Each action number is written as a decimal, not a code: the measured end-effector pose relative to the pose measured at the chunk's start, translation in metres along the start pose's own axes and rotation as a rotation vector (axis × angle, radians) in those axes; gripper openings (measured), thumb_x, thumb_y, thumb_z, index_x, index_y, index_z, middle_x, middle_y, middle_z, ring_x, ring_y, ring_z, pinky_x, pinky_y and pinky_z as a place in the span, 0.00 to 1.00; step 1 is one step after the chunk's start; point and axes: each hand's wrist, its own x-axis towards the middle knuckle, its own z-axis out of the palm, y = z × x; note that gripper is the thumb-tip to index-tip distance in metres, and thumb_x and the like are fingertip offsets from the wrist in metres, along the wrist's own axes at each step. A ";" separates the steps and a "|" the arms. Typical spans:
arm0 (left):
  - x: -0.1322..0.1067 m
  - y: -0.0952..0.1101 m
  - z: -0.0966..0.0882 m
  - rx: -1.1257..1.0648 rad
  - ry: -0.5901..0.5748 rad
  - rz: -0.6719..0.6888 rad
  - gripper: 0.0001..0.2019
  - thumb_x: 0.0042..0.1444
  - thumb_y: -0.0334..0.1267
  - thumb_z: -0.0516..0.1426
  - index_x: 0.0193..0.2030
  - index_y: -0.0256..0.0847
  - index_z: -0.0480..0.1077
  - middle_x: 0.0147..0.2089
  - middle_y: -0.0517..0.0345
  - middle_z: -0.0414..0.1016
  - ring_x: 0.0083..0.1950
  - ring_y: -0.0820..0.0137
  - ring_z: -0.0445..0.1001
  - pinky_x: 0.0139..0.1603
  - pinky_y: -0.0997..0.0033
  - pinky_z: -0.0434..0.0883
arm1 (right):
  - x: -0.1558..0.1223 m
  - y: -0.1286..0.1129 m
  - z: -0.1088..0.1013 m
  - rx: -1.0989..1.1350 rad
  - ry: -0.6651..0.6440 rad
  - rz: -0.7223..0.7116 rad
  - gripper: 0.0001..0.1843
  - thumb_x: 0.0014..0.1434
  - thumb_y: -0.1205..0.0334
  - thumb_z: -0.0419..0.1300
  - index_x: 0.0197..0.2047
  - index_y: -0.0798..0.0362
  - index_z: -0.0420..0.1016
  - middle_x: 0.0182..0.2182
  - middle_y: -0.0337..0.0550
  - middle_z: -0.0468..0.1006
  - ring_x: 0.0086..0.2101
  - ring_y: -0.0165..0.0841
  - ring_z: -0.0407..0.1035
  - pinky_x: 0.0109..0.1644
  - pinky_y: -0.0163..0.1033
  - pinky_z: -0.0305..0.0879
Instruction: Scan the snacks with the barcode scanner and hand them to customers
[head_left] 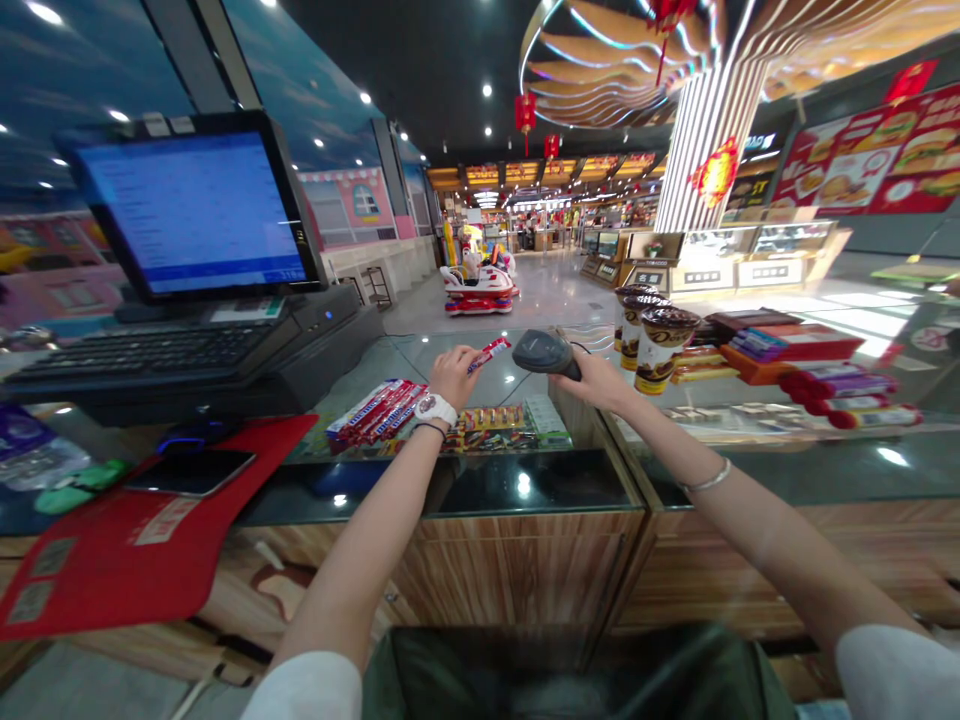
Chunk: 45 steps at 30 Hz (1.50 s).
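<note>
Glass shop counter (405, 365), red candy tube (487, 354) held up to a barcode scanner (544, 353).

Left hand (454, 378) pinches the tube at one end, its long axis slanting up and right toward the scanner, which the right hand (596, 382) grips closed and aims back at it across a narrow gap. More candy tubes (375, 412) lie just beside the left wrist; chocolate-topped cups (658, 345) stand behind the right hand.

On the glass tabletop (540, 480), candy tubes (375, 415) lie just right of the cash register (322, 330), with a red mat (135, 530) in front of it and dessert cups (649, 345) farther right.
</note>
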 end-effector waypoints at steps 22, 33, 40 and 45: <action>0.000 0.004 -0.003 -0.046 0.045 0.026 0.14 0.62 0.34 0.57 0.53 0.45 0.74 0.51 0.50 0.77 0.52 0.59 0.75 0.54 0.58 0.68 | 0.007 0.024 0.036 0.096 -0.305 -0.522 0.30 0.59 0.53 0.66 0.62 0.52 0.68 0.54 0.54 0.75 0.53 0.44 0.72 0.56 0.48 0.68; 0.000 0.015 -0.011 -0.069 0.037 0.085 0.14 0.62 0.34 0.56 0.54 0.45 0.74 0.52 0.50 0.77 0.53 0.60 0.74 0.55 0.56 0.67 | 0.004 0.020 0.052 0.215 -0.347 -0.495 0.31 0.59 0.56 0.64 0.63 0.58 0.67 0.55 0.58 0.74 0.54 0.45 0.71 0.59 0.49 0.66; 0.006 0.030 -0.013 -0.121 0.047 0.154 0.14 0.63 0.35 0.56 0.54 0.47 0.75 0.52 0.52 0.79 0.53 0.60 0.75 0.56 0.54 0.67 | 0.007 0.009 0.034 0.220 -0.164 -0.309 0.21 0.59 0.69 0.55 0.55 0.55 0.73 0.53 0.52 0.77 0.52 0.39 0.72 0.58 0.46 0.66; 0.011 0.048 -0.015 -0.135 0.074 0.220 0.12 0.65 0.36 0.55 0.52 0.47 0.76 0.52 0.53 0.80 0.51 0.62 0.76 0.58 0.54 0.66 | -0.001 -0.001 0.006 0.060 0.237 -0.133 0.14 0.64 0.63 0.54 0.50 0.55 0.76 0.48 0.53 0.79 0.51 0.41 0.71 0.59 0.47 0.64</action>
